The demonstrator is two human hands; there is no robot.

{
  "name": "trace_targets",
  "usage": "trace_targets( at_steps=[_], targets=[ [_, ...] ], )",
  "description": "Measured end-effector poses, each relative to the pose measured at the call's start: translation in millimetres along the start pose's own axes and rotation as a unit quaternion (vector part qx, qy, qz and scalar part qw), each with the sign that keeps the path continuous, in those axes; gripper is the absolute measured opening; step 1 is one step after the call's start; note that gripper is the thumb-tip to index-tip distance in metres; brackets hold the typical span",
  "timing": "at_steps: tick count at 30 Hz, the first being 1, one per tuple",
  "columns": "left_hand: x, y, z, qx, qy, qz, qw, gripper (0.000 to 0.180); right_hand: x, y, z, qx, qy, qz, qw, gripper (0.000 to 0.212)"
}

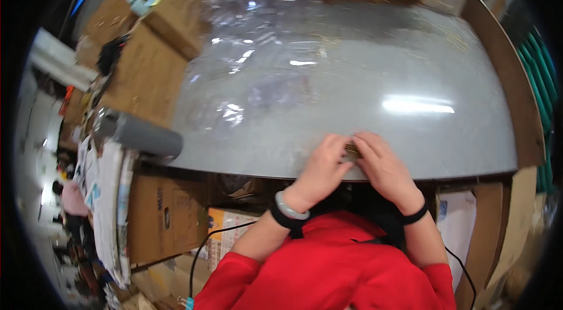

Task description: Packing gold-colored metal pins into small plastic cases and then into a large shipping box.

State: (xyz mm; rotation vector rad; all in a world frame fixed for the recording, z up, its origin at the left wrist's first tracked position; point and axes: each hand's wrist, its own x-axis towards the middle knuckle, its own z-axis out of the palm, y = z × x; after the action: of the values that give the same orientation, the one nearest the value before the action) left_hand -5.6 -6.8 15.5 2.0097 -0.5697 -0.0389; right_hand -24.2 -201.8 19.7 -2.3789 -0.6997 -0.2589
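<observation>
My left hand (324, 163) and my right hand (384, 164) meet at the front edge of the grey table (363, 87). Between their fingertips is a small brownish-gold bundle (352, 150) with fine ridges. The fingers cover much of it, and its exact kind cannot be made out. Both hands are closed around it, the left from one side and the right from the other. A black band circles each wrist, and the left one also carries a pale bangle (291, 207).
Clear plastic bags (252, 23) lie across the table's left part. Thin yellowish strands (454, 37) are scattered farther back. Cardboard walls (146, 70) border the left, and a cardboard strip (510, 70) the right. A grey cylinder (146, 134) rests at the near left corner.
</observation>
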Motion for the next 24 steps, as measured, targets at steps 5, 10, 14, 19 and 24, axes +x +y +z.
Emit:
trace_targets(
  at_steps=[5,10,14,19,24],
  targets=[
    [-16.8,-10.0,-37.5,0.057,0.106,-0.029,0.992,0.028,-3.0,-1.8,0.4,-0.053,0.035,-0.018,0.998,0.042],
    [-48.5,-51.0,-157.3,0.303,0.321,-0.120,0.889,0.023,-5.9,-1.5,2.7,-0.048,0.050,0.013,0.998,0.043],
    [-51.3,-69.1,-201.0,0.181,0.321,-0.336,0.867,0.037,-5.4,-8.8,-2.1,-0.028,0.055,0.009,0.998,0.043],
    [-45.1,-82.0,-197.7,0.026,0.309,-0.349,0.885,0.035,-5.7,5.5,2.5,-0.069,0.031,-0.005,0.997,0.046],
    [-47.0,-71.3,-171.9,-0.093,0.292,-0.283,0.909,0.028,-7.4,3.7,4.2,-0.074,0.065,0.036,0.994,0.048]
  ],
)
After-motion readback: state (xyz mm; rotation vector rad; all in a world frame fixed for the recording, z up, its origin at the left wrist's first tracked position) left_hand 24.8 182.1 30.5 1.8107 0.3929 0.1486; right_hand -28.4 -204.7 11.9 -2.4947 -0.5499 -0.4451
